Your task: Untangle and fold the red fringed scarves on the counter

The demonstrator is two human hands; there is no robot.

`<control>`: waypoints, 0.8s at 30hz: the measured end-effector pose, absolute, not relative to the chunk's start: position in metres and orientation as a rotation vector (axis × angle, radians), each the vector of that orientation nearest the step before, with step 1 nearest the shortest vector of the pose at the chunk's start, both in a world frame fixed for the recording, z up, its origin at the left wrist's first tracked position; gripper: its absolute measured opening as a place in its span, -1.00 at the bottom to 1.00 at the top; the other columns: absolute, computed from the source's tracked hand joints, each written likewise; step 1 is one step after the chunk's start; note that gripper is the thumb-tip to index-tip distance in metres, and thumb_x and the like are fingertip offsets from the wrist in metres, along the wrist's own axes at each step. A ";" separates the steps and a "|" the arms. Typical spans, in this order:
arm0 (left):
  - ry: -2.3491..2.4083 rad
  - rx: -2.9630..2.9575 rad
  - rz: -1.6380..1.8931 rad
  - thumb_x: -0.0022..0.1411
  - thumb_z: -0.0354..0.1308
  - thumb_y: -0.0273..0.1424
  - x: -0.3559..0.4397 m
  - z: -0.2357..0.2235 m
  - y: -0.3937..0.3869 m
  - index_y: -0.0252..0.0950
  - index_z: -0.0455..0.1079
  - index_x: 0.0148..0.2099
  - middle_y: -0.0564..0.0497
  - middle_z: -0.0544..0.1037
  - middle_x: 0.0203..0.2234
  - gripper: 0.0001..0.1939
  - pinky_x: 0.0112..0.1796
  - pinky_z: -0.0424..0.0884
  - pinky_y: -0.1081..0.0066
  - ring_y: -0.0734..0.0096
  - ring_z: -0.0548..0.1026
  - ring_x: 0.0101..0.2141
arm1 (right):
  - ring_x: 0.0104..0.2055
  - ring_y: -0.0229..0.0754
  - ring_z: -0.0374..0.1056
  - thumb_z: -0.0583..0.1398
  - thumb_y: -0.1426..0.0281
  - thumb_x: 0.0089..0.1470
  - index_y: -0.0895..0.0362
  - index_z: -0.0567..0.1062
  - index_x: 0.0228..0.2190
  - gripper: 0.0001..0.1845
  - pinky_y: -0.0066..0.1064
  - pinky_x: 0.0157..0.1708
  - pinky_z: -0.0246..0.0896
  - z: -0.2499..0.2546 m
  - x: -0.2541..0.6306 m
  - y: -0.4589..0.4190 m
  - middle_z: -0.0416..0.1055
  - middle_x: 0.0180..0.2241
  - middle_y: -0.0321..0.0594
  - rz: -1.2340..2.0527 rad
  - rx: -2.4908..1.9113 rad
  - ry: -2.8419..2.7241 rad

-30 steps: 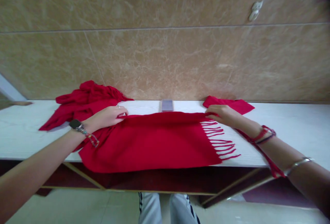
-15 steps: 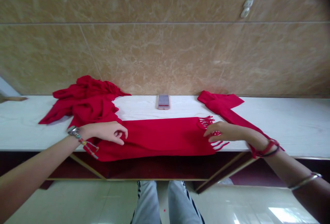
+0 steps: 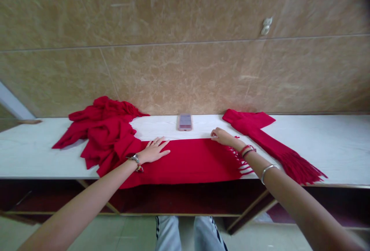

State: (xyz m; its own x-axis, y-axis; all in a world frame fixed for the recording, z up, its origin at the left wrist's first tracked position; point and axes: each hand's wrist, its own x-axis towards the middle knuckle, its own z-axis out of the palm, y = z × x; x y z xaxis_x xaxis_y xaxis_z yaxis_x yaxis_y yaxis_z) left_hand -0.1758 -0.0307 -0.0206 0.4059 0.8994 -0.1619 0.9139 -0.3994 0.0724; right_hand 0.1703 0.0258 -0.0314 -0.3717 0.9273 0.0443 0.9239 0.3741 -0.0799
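A red fringed scarf (image 3: 190, 160) lies folded in a flat band across the white tabletop (image 3: 332, 147). My left hand (image 3: 156, 150) rests flat on its left part, fingers spread. My right hand (image 3: 224, 137) lies on the scarf's far edge near the fringe, fingers stretched out. A crumpled heap of red cloth (image 3: 105, 129) sits at the left, joined to the band. Another red fringed scarf (image 3: 271, 143) runs diagonally to the right of my right arm.
A phone (image 3: 185, 122) lies flat at the back of the table against the marble wall (image 3: 185, 62). A small white hook (image 3: 266, 25) is fixed on the wall. My legs show below the table's front edge.
Both hands moved away from the front edge to the scarf's far side and flattened out. The folded band lies smoother, and the right scarf is off my right wrist.
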 end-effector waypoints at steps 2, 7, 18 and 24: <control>1.630 2.536 -0.112 0.24 -0.27 -0.01 -0.182 -0.022 -0.020 -0.15 -0.12 0.27 -0.06 -0.18 0.25 -0.37 0.12 -0.17 0.09 0.10 -0.22 0.22 | -0.28 -0.19 0.38 0.10 0.44 0.04 0.27 0.45 -0.22 -0.74 -0.48 -0.31 0.19 -0.030 0.170 0.033 0.46 -0.27 -0.04 0.083 -1.737 -2.542; 1.656 2.599 -0.030 0.25 -0.25 -0.03 -0.188 -0.026 0.002 -0.18 -0.05 0.26 -0.09 -0.11 0.24 -0.39 0.12 -0.14 0.12 0.11 -0.18 0.21 | -0.31 -0.24 0.36 0.11 0.52 -0.02 0.21 0.50 -0.38 -0.83 -0.53 -0.37 0.14 -0.025 0.165 0.048 0.48 -0.33 -0.14 0.094 -1.724 -2.590; 1.604 2.785 0.225 0.27 -0.14 -0.20 -0.187 -0.027 0.025 -0.31 0.08 0.20 -0.18 0.08 0.17 -0.49 0.10 -0.02 0.14 0.14 0.00 0.17 | -0.12 -0.10 0.30 -0.01 0.49 0.11 0.24 0.39 -0.22 -0.76 -0.36 -0.25 0.16 -0.018 0.142 0.056 0.36 -0.16 0.06 -0.118 -1.792 -2.380; 1.249 3.029 0.167 0.23 -0.04 -0.24 -0.178 0.000 -0.023 -0.27 0.28 0.02 -0.08 0.35 -0.10 -0.64 -0.08 0.27 0.37 0.34 0.37 -0.14 | -0.16 -0.19 0.32 0.06 0.40 0.10 0.17 0.42 -0.23 -0.78 -0.38 -0.13 0.18 -0.001 0.153 0.001 0.41 -0.20 -0.11 0.014 -1.147 -2.703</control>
